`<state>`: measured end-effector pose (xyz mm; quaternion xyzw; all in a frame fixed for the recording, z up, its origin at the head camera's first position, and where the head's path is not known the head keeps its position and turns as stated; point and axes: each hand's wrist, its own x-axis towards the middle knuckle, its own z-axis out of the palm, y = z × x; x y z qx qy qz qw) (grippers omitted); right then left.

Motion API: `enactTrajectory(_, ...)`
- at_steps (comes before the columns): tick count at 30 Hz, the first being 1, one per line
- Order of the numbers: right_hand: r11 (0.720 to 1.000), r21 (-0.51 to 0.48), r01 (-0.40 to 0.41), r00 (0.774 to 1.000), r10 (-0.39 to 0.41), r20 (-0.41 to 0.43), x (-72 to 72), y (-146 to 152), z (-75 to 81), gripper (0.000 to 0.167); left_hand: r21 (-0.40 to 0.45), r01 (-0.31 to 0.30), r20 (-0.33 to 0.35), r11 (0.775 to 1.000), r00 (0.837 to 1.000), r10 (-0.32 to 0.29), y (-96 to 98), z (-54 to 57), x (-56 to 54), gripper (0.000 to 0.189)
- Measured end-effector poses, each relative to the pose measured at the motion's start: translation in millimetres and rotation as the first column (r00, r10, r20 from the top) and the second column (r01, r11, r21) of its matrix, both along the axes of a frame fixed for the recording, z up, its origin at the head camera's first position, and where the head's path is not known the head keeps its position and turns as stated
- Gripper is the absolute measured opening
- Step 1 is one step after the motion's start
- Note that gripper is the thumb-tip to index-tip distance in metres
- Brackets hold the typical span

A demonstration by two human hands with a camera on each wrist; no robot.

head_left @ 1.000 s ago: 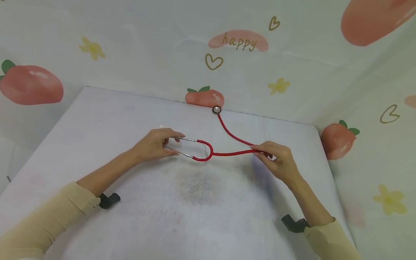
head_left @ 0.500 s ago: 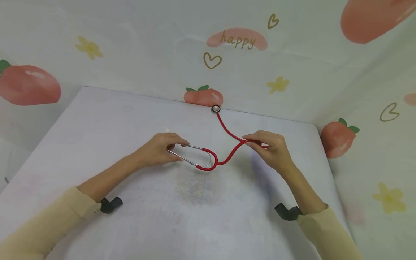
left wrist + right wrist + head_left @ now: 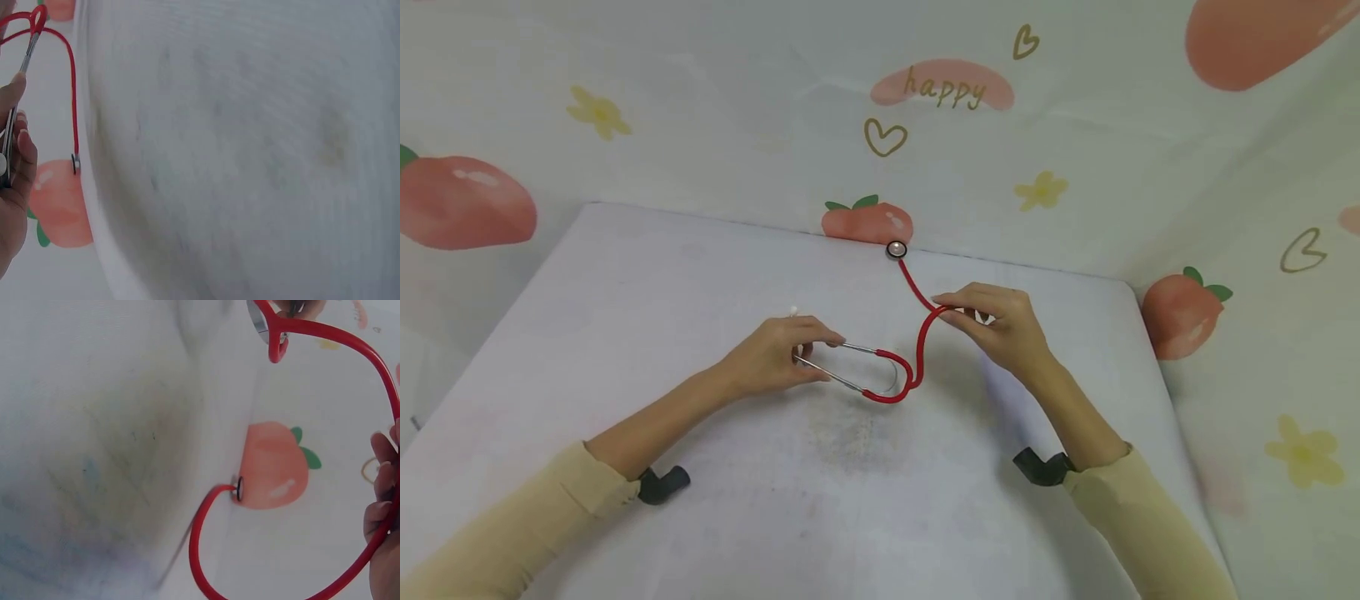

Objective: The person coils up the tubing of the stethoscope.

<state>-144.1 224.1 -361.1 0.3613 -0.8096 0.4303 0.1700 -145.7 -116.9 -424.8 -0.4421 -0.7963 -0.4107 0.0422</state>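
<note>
A stethoscope with red tubing (image 3: 920, 354) and metal ear tubes stretches between the two hands. My left hand (image 3: 778, 354) grips the metal ear tubes, thumb and fingers on either side; one white ear tip (image 3: 793, 311) shows behind it. My right hand (image 3: 1000, 325) pinches the red tubing, which bends up from the Y-joint to the fingertips. From there the tube runs to the round chest piece (image 3: 897, 250) near the table's back edge. In the right wrist view the tubing (image 3: 369, 353) arches from the Y-joint to the right hand (image 3: 384, 506).
A white table (image 3: 775, 517) lies beneath both hands, with a greyish smudge in its middle. Behind it rises a white cloth backdrop (image 3: 760, 125) printed with peaches, flowers and hearts. Dark wrist mounts (image 3: 662, 485) stick out by the sleeves.
My right hand has moved left and away toward the back, so the tubing between the hands now bends upward instead of running straight. My left hand has shifted slightly right and nearer with the ear tubes.
</note>
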Motion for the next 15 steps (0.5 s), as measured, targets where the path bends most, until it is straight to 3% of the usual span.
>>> enactTrajectory(4,1.000,-0.005,-0.007,1.000,0.007,0.010,-4.7,-6,-2.4,0.027,0.011,0.027,-0.009,1.000,1.000,-0.027,4.4,-0.9,1.7,0.047)
enactTrajectory(11,0.998,0.030,-0.055,0.997,0.054,0.047,-11.4,-15,-4.4,0.030,-0.033,-0.027,-0.017,0.999,0.999,0.027,9.6,3.2,5.9,0.065)
enactTrajectory(15,0.992,0.094,-0.082,0.995,0.076,0.066,-14.7,-22,-4.0,0.031,-0.031,-0.026,-0.035,0.999,0.999,0.024,13.2,8.9,7.3,0.071)
